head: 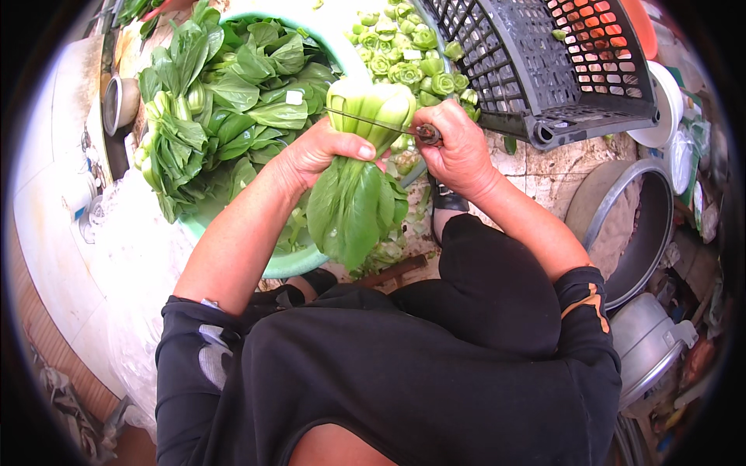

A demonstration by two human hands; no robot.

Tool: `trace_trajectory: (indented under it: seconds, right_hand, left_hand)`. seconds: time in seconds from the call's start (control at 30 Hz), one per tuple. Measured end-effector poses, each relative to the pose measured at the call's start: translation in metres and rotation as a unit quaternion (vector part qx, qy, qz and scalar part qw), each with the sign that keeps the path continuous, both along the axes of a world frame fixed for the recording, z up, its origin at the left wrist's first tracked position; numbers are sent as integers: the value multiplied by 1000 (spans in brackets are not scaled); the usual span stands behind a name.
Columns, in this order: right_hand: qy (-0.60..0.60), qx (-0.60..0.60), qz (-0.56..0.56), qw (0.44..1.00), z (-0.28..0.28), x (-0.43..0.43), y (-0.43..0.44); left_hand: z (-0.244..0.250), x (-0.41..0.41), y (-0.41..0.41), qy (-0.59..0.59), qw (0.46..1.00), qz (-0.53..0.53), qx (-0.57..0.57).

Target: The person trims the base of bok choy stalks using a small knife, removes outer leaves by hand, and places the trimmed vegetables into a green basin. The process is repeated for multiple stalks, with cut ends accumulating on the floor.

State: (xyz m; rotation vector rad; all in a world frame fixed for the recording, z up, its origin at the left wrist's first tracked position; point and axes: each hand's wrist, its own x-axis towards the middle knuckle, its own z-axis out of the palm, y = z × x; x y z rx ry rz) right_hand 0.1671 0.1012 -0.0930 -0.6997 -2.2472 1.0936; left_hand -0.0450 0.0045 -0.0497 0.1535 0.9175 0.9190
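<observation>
My left hand (326, 148) is closed around a head of bok choy (355, 204), its leaves hanging down toward me and its pale stalks pointing away. In my right hand (451, 148) is the dark handle of a knife (373, 121); the thin blade lies across the pale stalks, just beyond my left thumb. Beneath and to the left, a green plastic basin (297, 265) is heaped with leafy bok choy (233, 93). Many cut bok choy bases (408, 52) are gathered beyond my right hand.
A black plastic crate (524, 70) stands at the upper right. Large metal pots (618, 175) sit by my right elbow. A small metal bowl (120, 103) is at the far left, above a clear plastic sheet (140, 244). Leaf scraps litter the tiled floor (553, 175).
</observation>
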Motion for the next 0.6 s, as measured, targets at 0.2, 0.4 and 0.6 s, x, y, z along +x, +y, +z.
trace_trajectory:
  seconds: [0.2,0.4,0.6]
  right_hand:
    - [-3,37,0,999,-2,1,4]
    - [17,47,-8,999,-12,2,4]
    - [28,16,-11,999,-28,10,1]
  left_hand:
    - [6,9,-1,12,1000,-4,-15]
    - [12,18,-1,17,1000,0,-4]
    - [21,27,2,58,997,-47,29]
